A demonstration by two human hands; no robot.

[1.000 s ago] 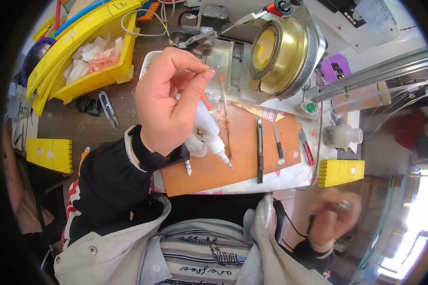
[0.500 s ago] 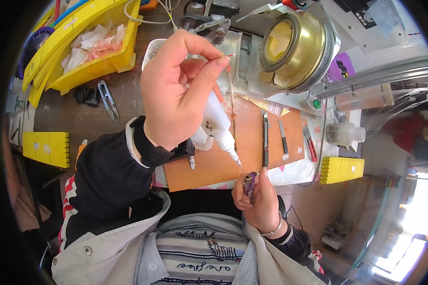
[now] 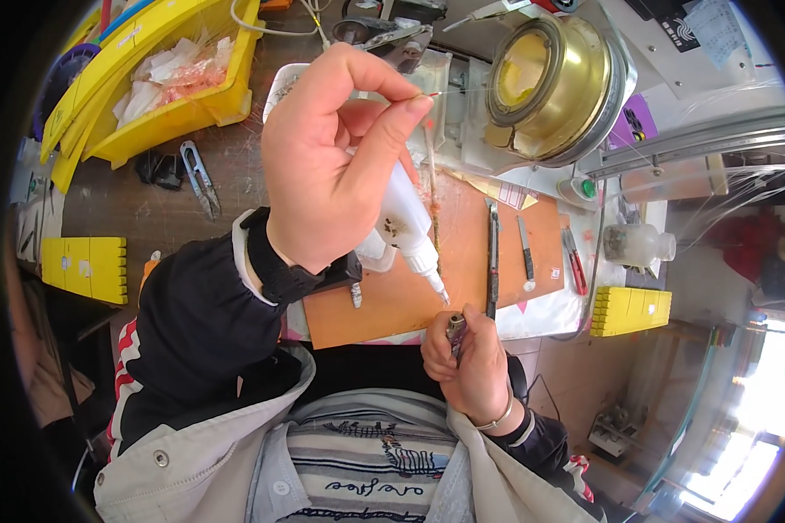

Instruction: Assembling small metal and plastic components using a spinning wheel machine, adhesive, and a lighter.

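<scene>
My left hand point(image 3: 327, 166) is raised above the work mat, thumb and forefinger pinching a thin strand with a small red end point(image 3: 433, 95). A fine clear thread runs right from this pinch. Below that hand, a white squeeze bottle point(image 3: 401, 218) points its narrow metal-tipped nozzle down toward my right hand. The lower fingers seem curled round the bottle, though its upper end is hidden. Close to my body, my right hand point(image 3: 474, 370) is closed round a lighter point(image 3: 456, 328), metal top upward. My right thumb lies beside that top; no flame is visible.
On the orange mat point(image 3: 349, 318) lie a utility knife point(image 3: 493, 253) and a thin blade point(image 3: 527, 248). Red-handled tweezers point(image 3: 575, 260) lie at its right edge. A gold spool point(image 3: 576, 87) stands behind. Thread snips point(image 3: 201, 179) and a yellow bin point(image 3: 174, 131) are left.
My right thumb has come in from the side toward the lighter's top, and the lighter has turned in the grip. The left hand keeps its pinch. The whole view has shifted slightly.
</scene>
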